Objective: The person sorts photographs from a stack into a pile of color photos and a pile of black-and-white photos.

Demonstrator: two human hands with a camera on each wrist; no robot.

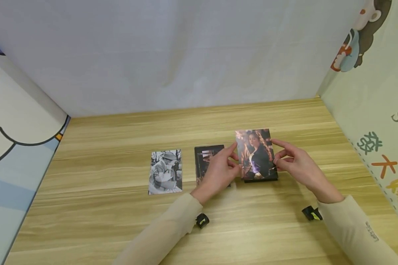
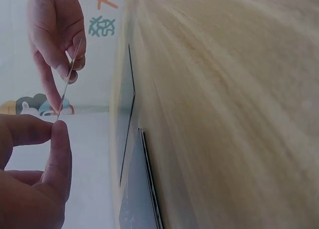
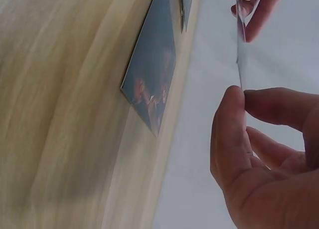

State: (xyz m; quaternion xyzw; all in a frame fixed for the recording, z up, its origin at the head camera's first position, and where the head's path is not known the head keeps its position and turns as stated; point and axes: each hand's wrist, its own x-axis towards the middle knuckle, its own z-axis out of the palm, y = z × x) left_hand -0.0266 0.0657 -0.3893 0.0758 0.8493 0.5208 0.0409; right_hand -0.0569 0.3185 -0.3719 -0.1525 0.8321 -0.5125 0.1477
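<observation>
A colour portrait photo (image 1: 254,152) of a long-haired figure in dark clothes is held up between both hands. My left hand (image 1: 220,167) pinches its left edge between thumb and fingertips, and my right hand (image 1: 296,165) pinches the right edge. Seen nearly edge-on in the left wrist view, the photo (image 2: 66,87) is a thin card raised off the table. Below it lies another photo (image 3: 149,64), glossy and dark-edged, mostly covered in the head view. A small stack of dark photos (image 1: 200,158) sits left of it, partly hidden by my left hand.
Farther left, a black-and-white photo (image 1: 166,172) lies flat on the wood-grain table (image 1: 96,176). A pale cloth wall (image 1: 185,55) rises behind the table, with printed panels at both sides. Black straps (image 1: 202,221) show near both sleeves.
</observation>
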